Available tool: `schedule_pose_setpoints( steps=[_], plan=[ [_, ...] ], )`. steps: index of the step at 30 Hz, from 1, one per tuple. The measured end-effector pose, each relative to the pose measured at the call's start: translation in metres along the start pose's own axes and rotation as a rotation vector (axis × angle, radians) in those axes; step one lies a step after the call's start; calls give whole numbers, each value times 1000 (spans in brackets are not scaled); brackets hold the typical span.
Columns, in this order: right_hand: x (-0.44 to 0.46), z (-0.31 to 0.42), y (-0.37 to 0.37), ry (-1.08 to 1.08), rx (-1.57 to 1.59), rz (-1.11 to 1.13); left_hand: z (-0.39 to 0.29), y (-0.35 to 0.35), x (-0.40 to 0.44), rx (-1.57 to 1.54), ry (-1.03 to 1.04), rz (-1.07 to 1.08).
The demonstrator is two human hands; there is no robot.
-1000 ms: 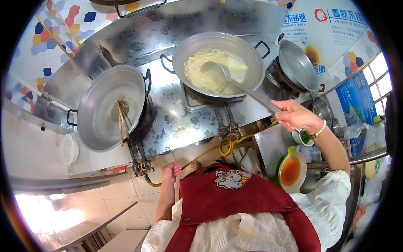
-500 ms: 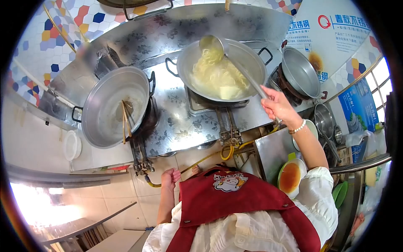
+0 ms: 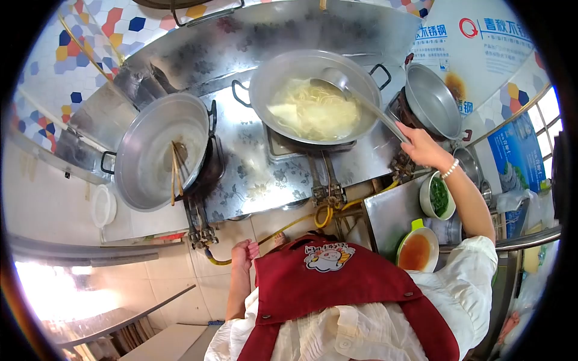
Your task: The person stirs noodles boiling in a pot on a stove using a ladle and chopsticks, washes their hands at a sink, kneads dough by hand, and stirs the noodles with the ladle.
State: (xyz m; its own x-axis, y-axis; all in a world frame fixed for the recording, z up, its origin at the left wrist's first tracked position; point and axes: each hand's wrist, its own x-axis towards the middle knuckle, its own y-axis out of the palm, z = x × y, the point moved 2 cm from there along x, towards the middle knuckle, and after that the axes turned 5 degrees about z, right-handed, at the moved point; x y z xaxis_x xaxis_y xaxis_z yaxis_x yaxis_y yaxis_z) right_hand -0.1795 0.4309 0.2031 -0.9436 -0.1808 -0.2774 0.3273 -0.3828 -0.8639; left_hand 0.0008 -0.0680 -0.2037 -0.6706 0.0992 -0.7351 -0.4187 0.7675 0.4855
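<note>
My right hand [image 3: 422, 147] is wrapped round the long handle of a metal ladle [image 3: 374, 110]. The ladle's bowl sits at the surface of the liquid in the middle wok [image 3: 271, 75], among pale yellow noodles [image 3: 322, 117]. A whitish lump [image 3: 283, 113] lies at the left side of the noodles. Low in front of the stove, my left hand [image 3: 243, 253] hangs with its fingers curled closed, apart from every pot, and nothing shows in it.
A left wok [image 3: 135, 150] holds a pair of chopsticks [image 3: 176, 171] leaning on its rim. Another pan [image 3: 430, 99] stands at the right. Beside my right arm are a bowl of chopped greens [image 3: 439, 197] and a bowl of reddish-brown liquid [image 3: 415, 251]. A yellow hose [image 3: 289, 227] runs below the stove.
The ladle has come down from a raised, tilted position over the wok into the noodles. My right hand has moved right and slightly down. My left hand stays almost still.
</note>
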Motion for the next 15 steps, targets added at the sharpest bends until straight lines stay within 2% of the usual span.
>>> schedule_pose_setpoints(
  steps=[1,2,6,8,9,12,15],
  plan=[
    [-13,8,-1,140,132,84,2,-4,2,-3,-12,9],
    [-22,11,0,190,324,132,4,-8,5,-3,-25,20],
    [-41,33,-13,206,580,306,9,-18,21,-13,-51,83],
    [-38,28,-14,215,757,352,-1,8,5,46,-40,-24],
    [-38,27,-12,215,846,374,-7,17,0,75,-31,-78],
    [-41,22,-1,248,1207,375,-10,11,5,13,-34,90],
    [-50,18,18,255,1496,330,-14,24,-11,80,-15,-72]
  ],
)
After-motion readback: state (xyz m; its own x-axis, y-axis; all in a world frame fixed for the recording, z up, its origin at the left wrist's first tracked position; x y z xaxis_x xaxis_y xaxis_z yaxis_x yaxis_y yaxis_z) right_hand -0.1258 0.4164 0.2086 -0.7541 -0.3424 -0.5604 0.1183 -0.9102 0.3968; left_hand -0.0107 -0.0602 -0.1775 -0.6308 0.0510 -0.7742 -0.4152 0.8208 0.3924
